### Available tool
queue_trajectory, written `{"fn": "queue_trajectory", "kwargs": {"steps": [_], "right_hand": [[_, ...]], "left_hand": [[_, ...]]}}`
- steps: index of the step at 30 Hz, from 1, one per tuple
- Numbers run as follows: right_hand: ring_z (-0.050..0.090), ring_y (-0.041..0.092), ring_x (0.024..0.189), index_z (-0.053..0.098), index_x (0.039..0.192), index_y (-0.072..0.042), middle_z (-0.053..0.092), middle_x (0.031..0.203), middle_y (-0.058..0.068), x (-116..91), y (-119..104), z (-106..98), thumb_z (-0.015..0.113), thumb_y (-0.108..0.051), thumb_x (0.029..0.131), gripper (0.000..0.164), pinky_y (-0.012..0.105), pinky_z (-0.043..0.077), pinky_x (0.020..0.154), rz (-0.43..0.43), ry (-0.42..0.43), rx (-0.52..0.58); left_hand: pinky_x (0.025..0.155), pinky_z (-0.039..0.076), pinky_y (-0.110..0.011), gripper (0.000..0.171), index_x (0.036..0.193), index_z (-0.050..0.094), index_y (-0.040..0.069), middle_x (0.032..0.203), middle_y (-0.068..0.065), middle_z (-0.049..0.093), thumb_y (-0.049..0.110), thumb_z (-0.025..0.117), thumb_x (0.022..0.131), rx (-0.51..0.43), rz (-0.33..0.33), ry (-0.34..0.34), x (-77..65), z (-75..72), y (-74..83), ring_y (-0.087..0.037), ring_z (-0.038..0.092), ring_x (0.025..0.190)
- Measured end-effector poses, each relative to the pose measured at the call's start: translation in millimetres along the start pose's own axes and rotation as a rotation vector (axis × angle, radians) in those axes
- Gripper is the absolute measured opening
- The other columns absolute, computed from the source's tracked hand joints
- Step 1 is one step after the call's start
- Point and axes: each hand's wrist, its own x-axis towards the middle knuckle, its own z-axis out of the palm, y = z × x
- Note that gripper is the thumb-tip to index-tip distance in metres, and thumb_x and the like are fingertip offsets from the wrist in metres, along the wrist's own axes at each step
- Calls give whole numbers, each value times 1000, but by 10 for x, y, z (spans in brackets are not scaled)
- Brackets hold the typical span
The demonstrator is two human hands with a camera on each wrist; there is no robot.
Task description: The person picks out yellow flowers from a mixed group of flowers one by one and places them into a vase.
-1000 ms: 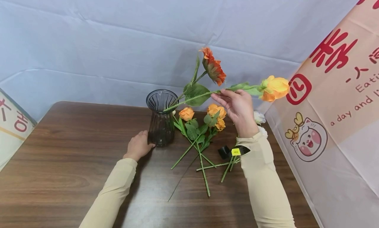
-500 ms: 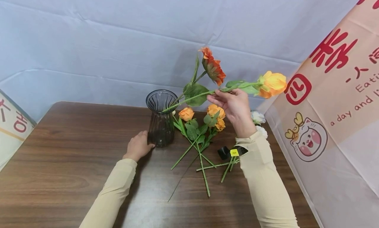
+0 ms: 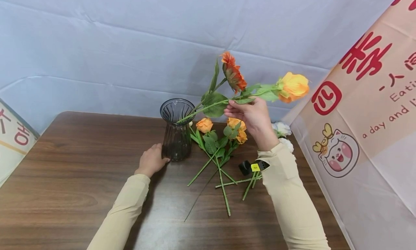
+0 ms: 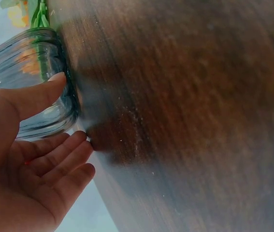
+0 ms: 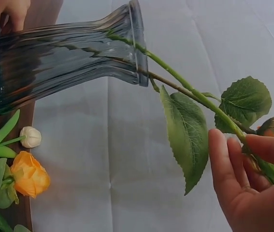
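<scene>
A smoky glass vase with a flared rim stands upright on the table. My left hand holds it low on its left side; in the left wrist view the thumb lies along the glass. My right hand pinches the green stem of a yellow artificial rose. This stem slants to the right, its lower end inside the vase mouth, as the right wrist view shows. An orange flower with large leaves leans out of the vase, its head just behind the rose's stem.
Right of the vase lie orange roses with crossed green stems. White flowers lie beyond my right forearm, which wears a black wrist camera. A pale cloth wall rises behind the table.
My right hand has moved left and slightly up toward the vase, and the rose head has shifted left and up with it. The left hand and vase have stayed put.
</scene>
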Motion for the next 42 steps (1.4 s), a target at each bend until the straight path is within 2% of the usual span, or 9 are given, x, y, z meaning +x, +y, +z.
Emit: {"fn": "queue_trajectory", "kwargs": {"steps": [4,8,17,26,37,42], "right_hand": [[66,22,62,55,107,14,66,70,13,4,20,23,59,4,85,24,36,55,69,-8,-11,-64],[65,23,60,60,98,10,65,69,15,1,43,47,61,2,84,16,37,55,67,-18,-17,-105],[64,23,60,58,103,11,62,68,14,22,93,81,58,-1,87,20,39,55,68,2,-71,-203],[65,23,61,55,106,11,61,70,13,47,122,79,55,-4,90,22,43,53,71,-2,-144,-230],[65,22,62,55,107,11,61,71,16,78,173,131,55,-8,91,25,47,51,73,-2,-152,-290],[65,21,62,55,106,11,61,73,18,94,191,173,55,-9,91,25,43,54,70,-2,-161,-333]], "left_hand": [[81,45,-51,62,122,46,-11,114,-26,54,28,70,81,-2,3,4,-5,3,0,-42,55,97],[80,46,-51,62,122,46,-11,114,-26,54,28,70,81,-3,6,6,-6,3,1,-42,55,97],[81,45,-52,62,122,45,-11,114,-27,53,28,70,81,-3,6,6,-7,-12,5,-42,55,97],[83,44,-52,62,123,44,-11,115,-27,53,28,69,82,0,-4,-9,0,-24,6,-43,54,98],[82,45,-52,63,124,44,-11,117,-27,52,28,69,82,4,-9,-20,-1,-10,2,-42,54,98],[83,44,-52,63,125,44,-11,118,-27,52,28,69,82,4,-9,-10,2,-3,-5,-43,54,99]]}}
